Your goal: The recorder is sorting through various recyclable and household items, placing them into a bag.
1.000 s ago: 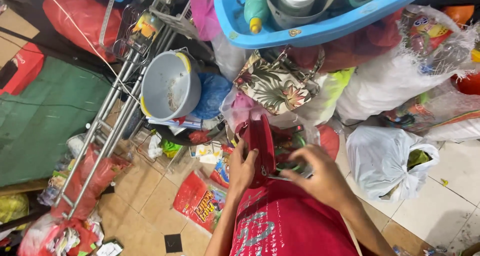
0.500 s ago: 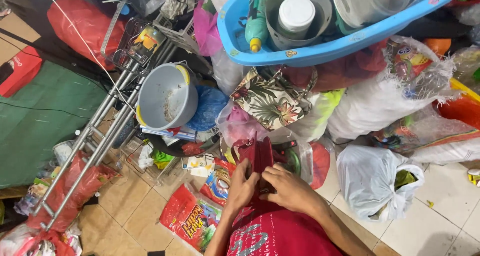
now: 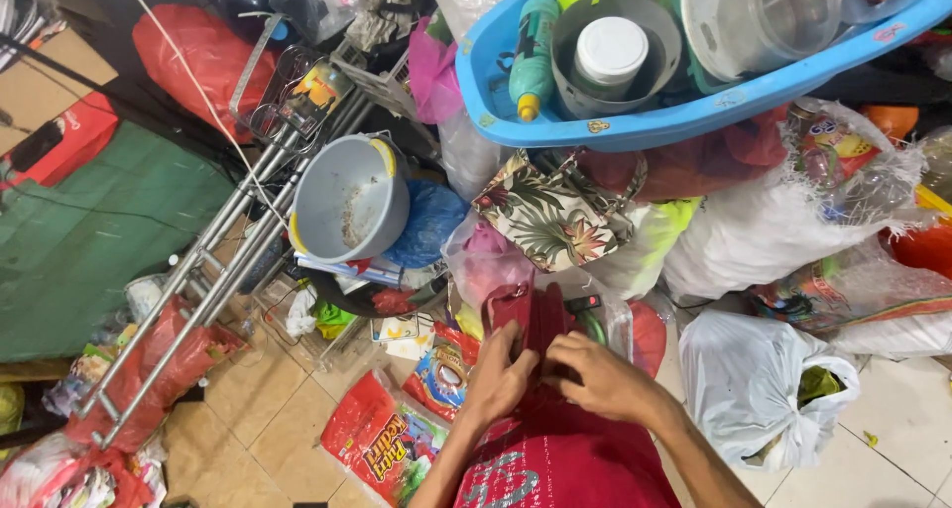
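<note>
The dark red bag (image 3: pixel 531 315) stands upright just ahead of the person, its long axis running away from the body. The left hand (image 3: pixel 501 374) and the right hand (image 3: pixel 595 374) both pinch its near edge, equally close, fingers curled shut on the fabric.

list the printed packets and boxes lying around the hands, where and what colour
Snack packet: flat on the tiles, left of the left hand, red with yellow and green print.
Smaller packet: beside that hand, red and blue.
Box: far left, red, rectangular.
</note>
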